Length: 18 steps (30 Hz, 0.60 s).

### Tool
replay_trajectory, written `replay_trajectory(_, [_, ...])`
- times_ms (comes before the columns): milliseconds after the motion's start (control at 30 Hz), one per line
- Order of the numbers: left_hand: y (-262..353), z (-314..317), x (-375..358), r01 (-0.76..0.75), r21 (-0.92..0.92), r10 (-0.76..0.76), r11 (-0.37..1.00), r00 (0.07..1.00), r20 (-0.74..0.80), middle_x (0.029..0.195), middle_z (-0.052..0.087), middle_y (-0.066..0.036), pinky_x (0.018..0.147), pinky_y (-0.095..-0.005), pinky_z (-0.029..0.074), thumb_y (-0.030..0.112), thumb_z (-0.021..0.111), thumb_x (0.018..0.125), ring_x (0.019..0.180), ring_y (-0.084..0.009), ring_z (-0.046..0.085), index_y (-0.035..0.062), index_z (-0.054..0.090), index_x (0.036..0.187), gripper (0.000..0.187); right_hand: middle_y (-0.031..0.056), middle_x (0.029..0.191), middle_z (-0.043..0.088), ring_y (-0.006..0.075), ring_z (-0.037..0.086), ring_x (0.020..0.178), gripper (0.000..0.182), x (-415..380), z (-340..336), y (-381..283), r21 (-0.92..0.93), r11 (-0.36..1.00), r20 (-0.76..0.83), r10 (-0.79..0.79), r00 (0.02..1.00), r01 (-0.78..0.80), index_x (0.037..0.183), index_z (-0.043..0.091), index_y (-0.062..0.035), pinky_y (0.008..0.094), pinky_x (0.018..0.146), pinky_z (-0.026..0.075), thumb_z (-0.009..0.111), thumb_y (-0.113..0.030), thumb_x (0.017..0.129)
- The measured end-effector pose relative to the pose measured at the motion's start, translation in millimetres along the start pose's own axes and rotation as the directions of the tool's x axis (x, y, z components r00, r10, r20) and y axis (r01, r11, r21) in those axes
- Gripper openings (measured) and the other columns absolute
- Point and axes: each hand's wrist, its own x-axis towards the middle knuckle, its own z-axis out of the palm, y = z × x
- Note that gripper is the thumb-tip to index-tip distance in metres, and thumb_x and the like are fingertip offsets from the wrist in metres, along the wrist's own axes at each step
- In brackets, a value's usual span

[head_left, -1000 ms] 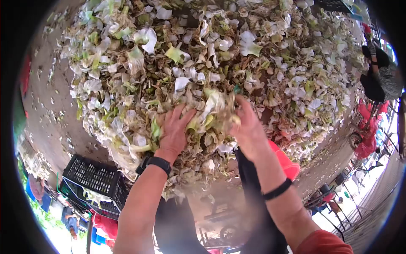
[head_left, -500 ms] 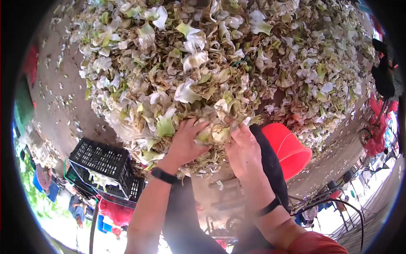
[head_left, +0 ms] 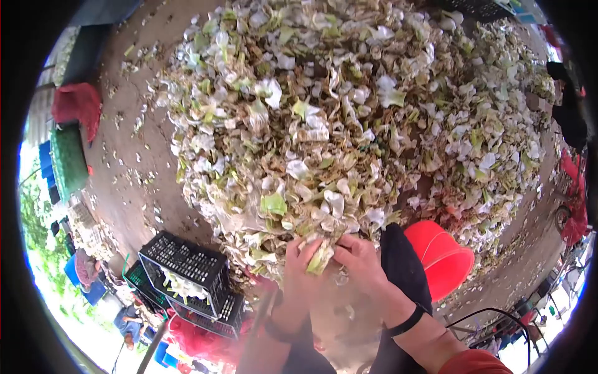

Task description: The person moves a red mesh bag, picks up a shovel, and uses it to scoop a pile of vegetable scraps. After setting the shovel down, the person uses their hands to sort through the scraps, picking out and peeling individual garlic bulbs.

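Observation:
A large heap of torn pale and greenish leaves (head_left: 299, 168), many of them brown and wilted, covers the ground in front of me. At the heap's near edge, my left hand (head_left: 303, 265) and my right hand (head_left: 360, 262) are close together. Between them is a small piece of leafy stalk (head_left: 321, 257), pale with a yellow-green end, pinched by the fingers of both. A dark band circles each wrist. Haze blurs my left forearm.
A red bucket (head_left: 439, 258) lies tilted beside my right knee. Black plastic crates (head_left: 184, 258) are stacked at the lower left. Red cloth or bags (head_left: 78, 106) lie at the far left. A person (head_left: 129, 324) is at the lower left.
Both hands have moved lower and closer together, lifting away from the leaves with the leafy piece between them. The view has shifted, showing more of the left side.

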Motion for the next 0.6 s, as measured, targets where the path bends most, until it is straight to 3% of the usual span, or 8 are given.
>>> replay_trajectory(133, [-7.6,-8.6,-8.0,0.053,0.059,-0.052,0.997,0.999,-0.005,0.096,0.053,-0.014,0.077,-0.034,0.046,-0.003,0.074,0.054,0.086,-0.0288,0.056,0.0031,0.058,0.106,0.054,0.0016,0.079,0.058,0.0064,0.055,0.071,0.013,2.5,3.4,0.1,-0.095,0.995,0.037,0.021,0.999,-0.018,0.087,0.059,0.0038,0.0225,0.061,0.049,0.057,-0.009,0.083])
replay_trajectory(167, [-3.0,-6.6,-9.2,0.102,-0.041,-0.104,0.994,0.993,-0.051,0.099,0.054,-0.015,0.078,-0.0345,0.046,-0.002,0.074,0.056,0.087,-0.0294,0.056,0.0026,0.06,0.104,0.051,0.0008,0.077,0.057,0.0055,0.053,0.068,0.011,1.4,7.0,-12.0,-0.117,0.991,0.033,0.073,0.997,-0.068,0.084,0.058,0.0027,0.0217,0.059,0.048,0.057,-0.008,0.082])
replay_trajectory(200, [3.5,-9.9,-8.0,0.036,0.091,-0.028,0.995,0.996,-0.085,0.1,0.056,-0.015,0.078,-0.0325,0.047,0.0,0.076,0.056,0.087,-0.0266,0.058,0.0019,0.059,0.107,0.053,0.0,0.075,0.057,0.0046,0.052,0.065,0.009,-1.5,8.0,-14.6,-0.137,0.981,0.027,0.143,0.989,-0.138,0.081,0.058,0.0016,0.021,0.057,0.046,0.057,-0.007,0.081])
replay_trajectory(233, [3.0,-9.8,-10.6,0.111,0.024,-0.109,0.994,0.991,-0.078,0.099,0.057,-0.014,0.077,-0.031,0.047,0.002,0.078,0.056,0.087,-0.0237,0.058,0.0011,0.058,0.106,0.054,0.0,0.075,0.057,0.0046,0.052,0.065,0.009,-1.4,5.7,-9.5,-0.137,0.972,0.022,0.194,0.981,-0.189,0.081,0.058,0.0016,0.021,0.057,0.046,0.057,-0.007,0.081])
replay_trajectory(467, [7.0,1.8,-12.5,0.28,-0.366,-0.325,0.887,0.944,-0.065,0.091,0.063,-0.01,0.074,-0.028,0.048,0.015,0.085,0.056,0.083,-0.016,0.059,-0.0011,0.056,0.105,0.059,-0.004,0.066,0.053,0.0018,0.046,0.056,0.004,0.7,2.3,-2.3,0.073,0.995,-0.012,0.071,0.997,-0.07,0.075,0.057,-0.0016,0.0175,0.049,0.036,0.054,-0.003,0.078])
replay_trajectory(500, [11.2,-5.9,-11.2,0.303,-0.224,-0.311,0.926,0.95,0.0,0.094,0.062,-0.008,0.075,-0.0279,0.049,0.01,0.083,0.059,0.086,-0.0141,0.059,-0.0013,0.055,0.107,0.057,-0.0041,0.066,0.053,0.0015,0.046,0.056,0.003,0.8,0.4,-1.8,0.075,0.996,0.003,0.056,0.998,-0.056,0.076,0.057,-0.0015,0.0173,0.049,0.036,0.054,-0.002,0.078])
replay_trajectory(533, [9.4,-7.0,-12.7,0.304,-0.226,-0.314,0.925,0.95,-0.005,0.094,0.062,-0.008,0.075,-0.0279,0.049,0.01,0.083,0.059,0.086,-0.0141,0.059,-0.0013,0.055,0.107,0.057,-0.0042,0.067,0.053,0.0013,0.045,0.055,0.003,0.7,-0.6,-1.2,0.079,0.996,0.018,0.039,0.999,-0.041,0.078,0.057,-0.0013,0.017,0.049,0.035,0.054,-0.002,0.078])
replay_trajectory(600, [6.0,-8.0,-14.8,0.457,-0.738,-0.447,0.497,0.863,0.234,0.096,0.061,-0.009,0.072,-0.0275,0.05,0.011,0.073,0.073,0.084,-0.0152,0.06,-0.0011,0.051,0.113,0.047,-0.0043,0.067,0.053,0.0011,0.045,0.055,0.004,1.1,-0.5,1.1,0.068,0.997,0.045,0.036,0.998,-0.039,0.08,0.057,-0.0009,0.0168,0.048,0.035,0.053,-0.001,0.079])
